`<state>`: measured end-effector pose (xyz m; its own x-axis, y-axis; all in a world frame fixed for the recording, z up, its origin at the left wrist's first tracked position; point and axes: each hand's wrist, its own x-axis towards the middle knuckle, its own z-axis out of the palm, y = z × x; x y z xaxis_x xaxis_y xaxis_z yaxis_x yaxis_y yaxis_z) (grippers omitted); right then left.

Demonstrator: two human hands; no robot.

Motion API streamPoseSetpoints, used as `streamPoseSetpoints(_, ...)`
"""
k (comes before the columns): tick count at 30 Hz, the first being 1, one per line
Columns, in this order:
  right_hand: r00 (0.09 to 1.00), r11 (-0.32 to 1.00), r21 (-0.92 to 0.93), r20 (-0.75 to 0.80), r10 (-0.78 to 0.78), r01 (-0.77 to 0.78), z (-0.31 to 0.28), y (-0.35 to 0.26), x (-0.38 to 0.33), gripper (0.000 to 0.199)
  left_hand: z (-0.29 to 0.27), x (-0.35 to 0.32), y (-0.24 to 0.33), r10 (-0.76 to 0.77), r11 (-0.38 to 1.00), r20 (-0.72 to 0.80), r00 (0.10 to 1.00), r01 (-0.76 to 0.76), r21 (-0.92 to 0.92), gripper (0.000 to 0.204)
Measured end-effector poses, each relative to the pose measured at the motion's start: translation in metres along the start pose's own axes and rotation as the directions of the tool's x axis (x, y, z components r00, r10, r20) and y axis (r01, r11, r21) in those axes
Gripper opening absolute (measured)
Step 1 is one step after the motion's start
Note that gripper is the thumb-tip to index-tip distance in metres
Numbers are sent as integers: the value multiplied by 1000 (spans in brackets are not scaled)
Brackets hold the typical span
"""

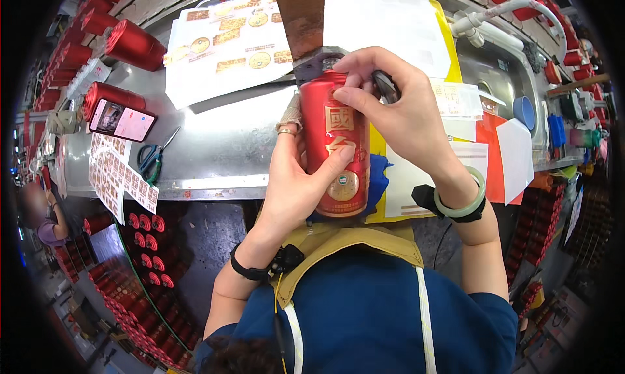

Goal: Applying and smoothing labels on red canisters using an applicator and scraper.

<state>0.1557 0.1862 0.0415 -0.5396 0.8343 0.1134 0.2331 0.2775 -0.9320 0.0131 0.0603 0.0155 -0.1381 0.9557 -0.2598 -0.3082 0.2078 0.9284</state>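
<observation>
- A red cylindrical canister (335,146) is gripped around its lower half by the left hand (296,179), fingers wrapped behind it and the thumb pressed flat across the front, just above a round gold seal.
- The canister's top is covered by the right hand (397,107), which is curled closed; a small dark tool (385,86) is pinched between its fingers, though what kind of tool can't be made out.
- The canister is held upright over the near edge of a dull grey metal bench (221,146), between both hands and right in front of the chest.
- Beyond the right hand, a brown strip (299,16) comes down to a grey metal clamp-like block (312,65), and the canister's top is partly hidden by it.
- Past the left hand, a big white sheet of gold stickers (221,45) is spread out, glossy and flat.
- Further off to the left of the left hand, one smartphone (122,119) is propped on a red canister, and one pair of scissors (155,158) with blue-green handles is lying flat on the bench.
- Two more red canisters (133,45) are lying on their sides there; lots more are stacked around the rim and below the bench, too many to count.
- A second sticker sheet (120,182) is draped over the bench edge.
- One pale green bangle (465,195) is worn on the right wrist, smooth and glassy-looking; black bands are strapped to both wrists.
- To the right of the right hand, white, yellow and orange papers (501,152) are overlapped.
</observation>
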Motion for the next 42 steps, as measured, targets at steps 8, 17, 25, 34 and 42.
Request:
streamPoseSetpoints(8,1000,1000,-11,-18,-25,25,0,2,1,25,0,1,1,-12,1000,-2,1000,12,28,70)
streamPoseSetpoints(17,999,999,-4,-25,-34,34,1,2,0,25,3,1,0,17,1000,-23,1000,-18,-13,68)
streamPoseSetpoints(25,999,999,-18,-27,-39,38,0,2,1,24,2,1,-1,-4,1000,-33,999,5,10,69)
streamPoseSetpoints(34,998,1000,-4,-68,-8,8,1,5,0,21,3,1,-2,6,999,-29,1000,-7,-32,70)
streamPoseSetpoints(42,946,907,298,-36,322,-297,-3,10,-21,35,0,20,1,91,976,-101,991,-109,-186,56)
